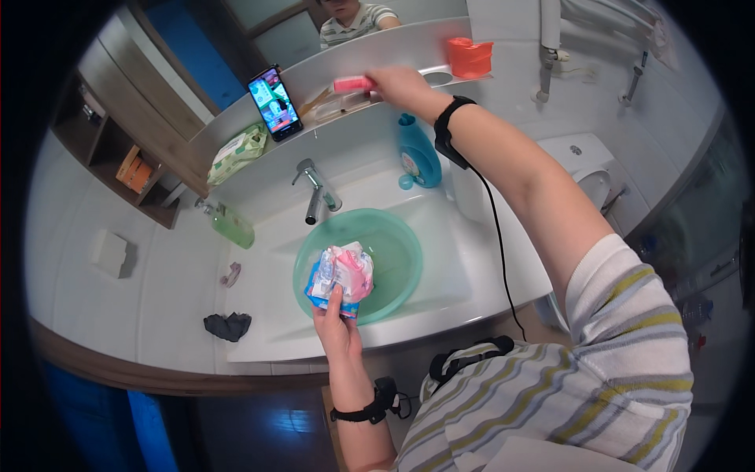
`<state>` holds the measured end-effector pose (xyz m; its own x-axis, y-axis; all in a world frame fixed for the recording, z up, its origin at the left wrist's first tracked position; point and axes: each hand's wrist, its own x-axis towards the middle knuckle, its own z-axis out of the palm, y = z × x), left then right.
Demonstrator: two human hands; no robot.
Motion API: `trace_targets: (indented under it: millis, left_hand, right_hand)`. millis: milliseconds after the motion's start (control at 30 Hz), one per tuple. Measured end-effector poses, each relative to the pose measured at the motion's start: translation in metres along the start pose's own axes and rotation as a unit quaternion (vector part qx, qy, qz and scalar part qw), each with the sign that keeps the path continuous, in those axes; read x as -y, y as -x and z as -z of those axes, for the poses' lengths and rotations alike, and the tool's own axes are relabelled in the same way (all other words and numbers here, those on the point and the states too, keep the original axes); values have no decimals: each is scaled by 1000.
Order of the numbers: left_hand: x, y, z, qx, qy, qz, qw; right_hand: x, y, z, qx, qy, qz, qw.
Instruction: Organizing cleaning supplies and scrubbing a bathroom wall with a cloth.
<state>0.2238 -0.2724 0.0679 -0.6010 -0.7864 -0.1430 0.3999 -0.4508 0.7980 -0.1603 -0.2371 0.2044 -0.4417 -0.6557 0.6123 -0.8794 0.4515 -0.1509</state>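
Note:
My left hand [339,326] is closed round the lower edge of a crumpled plastic packet [346,273] in pink, white and blue. It holds the packet above the near left part of a round green basin [414,250] with water in it. The basin stands in the white sink below the chrome tap [314,200]. At the shelf [326,118] under the mirror, my right arm is stretched out far. There my right hand [399,85] grips one end of a pink bar-shaped object [354,83]; its exact kind does not show.
A lit phone [274,104] leans upright on the shelf, beside a green wipes pack [238,153]. An orange-red bag-like container [470,58] sits at the shelf's right end. Round the sink are a blue bottle [420,157], a green pump bottle [227,224] and a dark cloth [228,326].

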Motion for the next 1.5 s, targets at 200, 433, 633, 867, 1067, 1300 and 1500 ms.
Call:
trace_targets:
  millis: [200,433,633,867,1067,1300,1500]
  left_hand:
    - [5,-12,-15,3,-1,1,1000]
    - [-3,-32,-30,-21,-14,-71,997]
    - [9,-32,-39,-44,-48,-65,996]
    - [-1,-10,-30,175,51,-29,983]
    - [-2,-6,-17,124,-7,-42,991]
    - [-9,6,5,120,88,-11,989]
    - [-20,31,2,31,109,41,993]
  right_hand:
    - [-17,15,15,-166,-232,-135,949]
    - [85,131,53,234,-730,-195,612]
    - [123,184,22,320,-667,-229,633]
    - [124,191,16,245,-636,-167,712]
    - [147,197,22,257,-592,-85,759]
    - [145,144,64,425,-496,63,754]
    - [80,35,14,43,-212,84,973]
